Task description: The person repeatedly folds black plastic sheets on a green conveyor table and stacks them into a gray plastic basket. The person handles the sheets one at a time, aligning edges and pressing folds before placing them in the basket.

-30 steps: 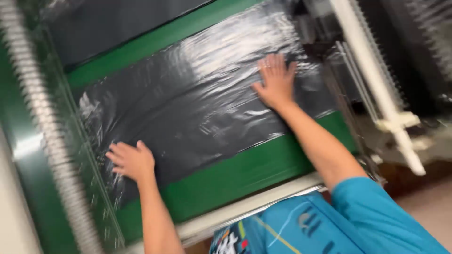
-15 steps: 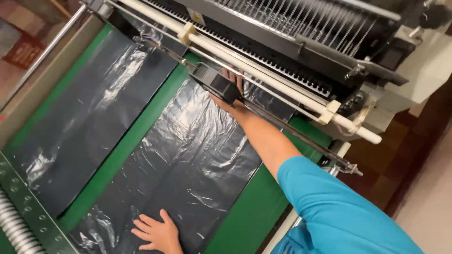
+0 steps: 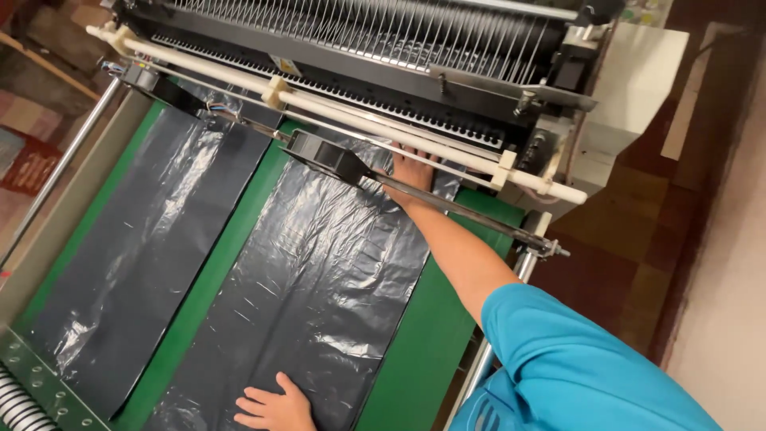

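Observation:
Two stacks of black plastic bags lie on a green conveyor belt (image 3: 415, 343). My left hand (image 3: 275, 407) presses flat, fingers spread, on the near end of the right-hand stack (image 3: 319, 295). My right hand (image 3: 411, 172) reaches forward under a thin metal rod (image 3: 455, 209) and rests on the far end of the same stack, close to the machine's white roller bar (image 3: 383, 132). The left-hand stack (image 3: 140, 255) lies untouched beside it. My right arm wears a blue sleeve.
A bag-making machine with a row of thin wires (image 3: 375, 32) spans the far end of the belt. A black flat guide (image 3: 327, 156) sits on the rod over the stack. A white housing (image 3: 630, 88) stands at right, by a brown tiled floor (image 3: 630, 231).
The view has swung from the near end of the belt toward the machine. My right hand has slid up the stack to the roller bar; my left hand stays on the near end.

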